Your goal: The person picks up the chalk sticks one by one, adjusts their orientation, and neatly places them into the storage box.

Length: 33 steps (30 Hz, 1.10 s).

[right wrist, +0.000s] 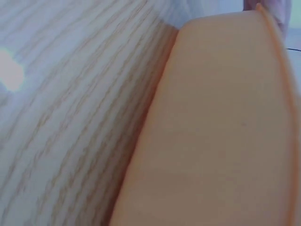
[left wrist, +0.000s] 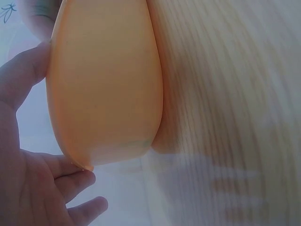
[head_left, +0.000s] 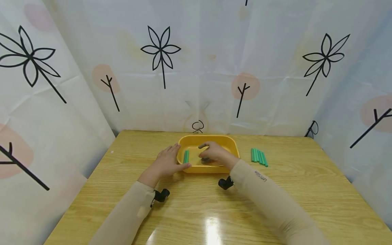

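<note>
- Left hand (head_left: 167,162): wide grip, touching the tray (head_left: 208,169) at its left end.
- Right hand (head_left: 216,153): over tray; grip unclear.
- Sticks (head_left: 259,157): some inside tray, others right.

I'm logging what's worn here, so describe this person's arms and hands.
Long, plain beige sleeves; the right one has small dark lettering. A small black device shows beside each sleeve end. The hands wear no gloves.

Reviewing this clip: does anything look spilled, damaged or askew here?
Nothing looks spilled or visibly damaged; the yellow tray sits upright on the table. The only slight oddity is the row of green sticks to its right, which slants and has uneven ends, so it looks untidy.
</note>
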Each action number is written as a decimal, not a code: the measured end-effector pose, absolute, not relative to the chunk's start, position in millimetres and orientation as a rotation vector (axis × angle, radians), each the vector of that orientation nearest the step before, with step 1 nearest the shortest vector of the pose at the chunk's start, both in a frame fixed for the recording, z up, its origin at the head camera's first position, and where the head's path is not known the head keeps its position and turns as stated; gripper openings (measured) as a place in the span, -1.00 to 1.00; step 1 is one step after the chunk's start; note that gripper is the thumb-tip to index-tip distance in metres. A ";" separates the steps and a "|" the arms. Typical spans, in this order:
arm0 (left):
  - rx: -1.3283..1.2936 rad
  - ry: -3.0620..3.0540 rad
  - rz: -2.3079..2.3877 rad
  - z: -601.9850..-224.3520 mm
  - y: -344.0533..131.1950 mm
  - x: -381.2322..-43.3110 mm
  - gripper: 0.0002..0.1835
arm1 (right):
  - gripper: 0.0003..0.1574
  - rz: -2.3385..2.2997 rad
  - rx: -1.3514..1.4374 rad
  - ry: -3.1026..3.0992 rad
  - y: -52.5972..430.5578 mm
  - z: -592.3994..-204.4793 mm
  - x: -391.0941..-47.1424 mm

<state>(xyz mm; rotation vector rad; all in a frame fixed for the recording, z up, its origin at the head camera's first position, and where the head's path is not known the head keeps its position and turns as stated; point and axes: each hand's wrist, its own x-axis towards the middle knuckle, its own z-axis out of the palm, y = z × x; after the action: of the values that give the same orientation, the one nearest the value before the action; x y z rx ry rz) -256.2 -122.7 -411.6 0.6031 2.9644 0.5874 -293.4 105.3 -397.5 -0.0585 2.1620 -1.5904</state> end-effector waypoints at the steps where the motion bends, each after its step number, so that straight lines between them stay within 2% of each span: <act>1: 0.602 2.963 0.587 -411.7 -122.8 -256.2 0.11 | -0.34 -1.589 -0.066 2.162 106.2 -395.5 -292.1; 21: 0.596 2.955 0.588 -412.6 -123.0 -256.3 0.14 | -0.39 -1.573 -0.221 2.161 135.1 -363.4 -271.3; 33: 0.605 2.953 0.587 -414.3 -124.0 -256.6 0.15 | -0.43 -1.537 -0.305 2.199 167.3 -329.9 -263.0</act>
<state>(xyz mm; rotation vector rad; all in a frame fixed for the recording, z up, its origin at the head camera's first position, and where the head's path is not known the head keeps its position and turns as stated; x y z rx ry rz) -256.6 -124.0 -414.3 0.6048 2.9532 0.5874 -263.0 167.3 -329.9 -0.3053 2.1991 -1.5371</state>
